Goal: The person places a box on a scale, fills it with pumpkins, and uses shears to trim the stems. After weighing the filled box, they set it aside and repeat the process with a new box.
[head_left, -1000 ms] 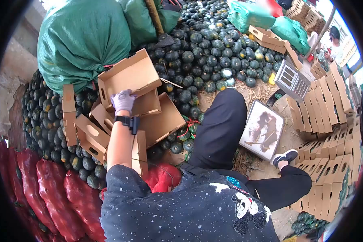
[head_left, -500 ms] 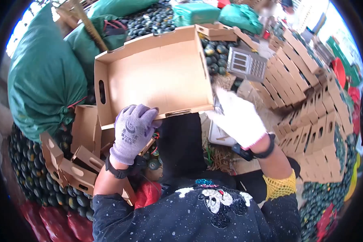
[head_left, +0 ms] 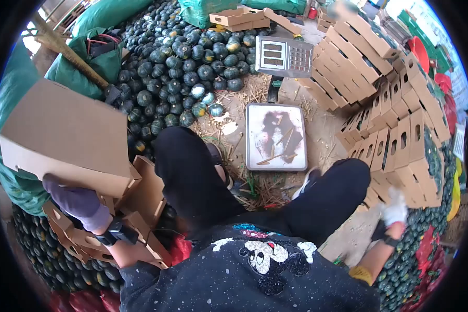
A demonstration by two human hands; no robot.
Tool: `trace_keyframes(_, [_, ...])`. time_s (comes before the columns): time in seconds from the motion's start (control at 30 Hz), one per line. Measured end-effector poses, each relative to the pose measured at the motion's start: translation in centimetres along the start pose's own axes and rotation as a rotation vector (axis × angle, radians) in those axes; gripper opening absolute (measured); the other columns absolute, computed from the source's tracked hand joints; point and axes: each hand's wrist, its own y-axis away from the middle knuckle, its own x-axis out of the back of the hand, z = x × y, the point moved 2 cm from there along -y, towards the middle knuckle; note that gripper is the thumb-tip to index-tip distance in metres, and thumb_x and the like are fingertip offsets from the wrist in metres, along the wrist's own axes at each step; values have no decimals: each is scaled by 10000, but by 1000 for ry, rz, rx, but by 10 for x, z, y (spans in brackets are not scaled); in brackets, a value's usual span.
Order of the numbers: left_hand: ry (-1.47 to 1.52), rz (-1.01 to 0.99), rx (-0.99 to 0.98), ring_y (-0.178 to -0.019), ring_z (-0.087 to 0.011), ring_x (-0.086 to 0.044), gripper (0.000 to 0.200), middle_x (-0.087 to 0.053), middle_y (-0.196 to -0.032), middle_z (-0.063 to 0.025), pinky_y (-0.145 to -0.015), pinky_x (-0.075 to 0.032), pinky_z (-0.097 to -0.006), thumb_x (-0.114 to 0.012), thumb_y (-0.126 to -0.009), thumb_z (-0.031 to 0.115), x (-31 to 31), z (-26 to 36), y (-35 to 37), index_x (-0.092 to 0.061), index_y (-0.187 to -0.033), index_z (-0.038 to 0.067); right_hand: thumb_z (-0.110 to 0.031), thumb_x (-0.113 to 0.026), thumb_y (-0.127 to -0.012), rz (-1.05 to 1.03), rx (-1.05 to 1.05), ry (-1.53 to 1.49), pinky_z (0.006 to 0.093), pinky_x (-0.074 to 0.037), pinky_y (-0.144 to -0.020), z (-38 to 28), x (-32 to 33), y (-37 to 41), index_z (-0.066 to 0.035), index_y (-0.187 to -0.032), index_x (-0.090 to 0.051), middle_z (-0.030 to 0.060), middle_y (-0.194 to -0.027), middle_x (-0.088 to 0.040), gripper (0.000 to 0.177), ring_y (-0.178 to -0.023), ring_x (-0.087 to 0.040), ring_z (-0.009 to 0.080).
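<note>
Resting on the left hand (head_left: 75, 202), which is gloved in purple, a box (head_left: 62, 135) is held up at the person's left side. Its lower edge is gripped from beneath, and the fingers are partly hidden by it. The box is tilted, with its plain bottom turned to the camera. Just right of this hand, cartons (head_left: 143, 195) are piled on squashes (head_left: 192, 62). A green sack (head_left: 18, 93) is seen behind the box. The right hand (head_left: 395, 210), in a white glove, is lowered far to the right, near stacks (head_left: 400, 151). It is blurred, so it cannot be told if it is open or closed. Between the hands, further forward, a scale plate (head_left: 275, 136) lies on straw.
</note>
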Motion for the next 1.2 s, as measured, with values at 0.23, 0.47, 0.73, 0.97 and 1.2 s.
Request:
trace_keyframes(0.23, [407, -218, 85, -1270, -337, -517, 413, -562, -1328, -212, -1119, -379, -391, -514, -920, -5, -70, 133, -50, -514, -1329, -60, -266, -719, -827, -492, 25, 111, 432, -502, -929, -75, -292, 43, -92, -1112, -684, 130, -1088, -673, 336, -1058, -640, 299])
trace_keyframes(0.47, [1292, -1090, -338, -828, -290, -673, 98, -681, -885, -84, -722, -563, -377, -629, -860, 166, -123, 405, 54, -707, -912, 136, -266, -686, -849, -484, -64, -29, 410, -496, -889, -81, -316, 55, -81, -1088, -666, 125, -1051, -660, 303, -1006, -628, 284])
trace_keyframes(0.73, [966, -1477, -636, -931, -323, -678, 292, -638, -1000, -124, -768, -532, -486, -603, -873, 350, -145, 523, 256, -657, -1087, 159, -265, -648, -874, -406, -167, -239, 384, -489, -844, -56, -295, 48, -69, -1061, -647, 120, -1008, -644, 271, -946, -615, 266])
trace_keyframes(0.97, [1420, -1369, -617, -1077, -330, -619, 560, -609, -1204, -143, -950, -495, -416, -681, -868, 442, -135, 451, 79, -587, -1293, 91, -264, -615, -896, -232, -304, -745, 361, -483, -805, -24, -211, 27, -59, -1038, -630, 116, -971, -631, 250, -893, -604, 250])
trace_keyframes(1.2, [823, -1310, 153, -824, -94, -583, 325, -665, -948, -21, -753, -504, -268, -624, -977, 292, -275, 243, -94, -649, -1201, 57, -263, -582, -918, -31, -217, -1149, 338, -477, -765, -46, -20, -19, -48, -1014, -612, 112, -934, -617, 238, -840, -593, 234])
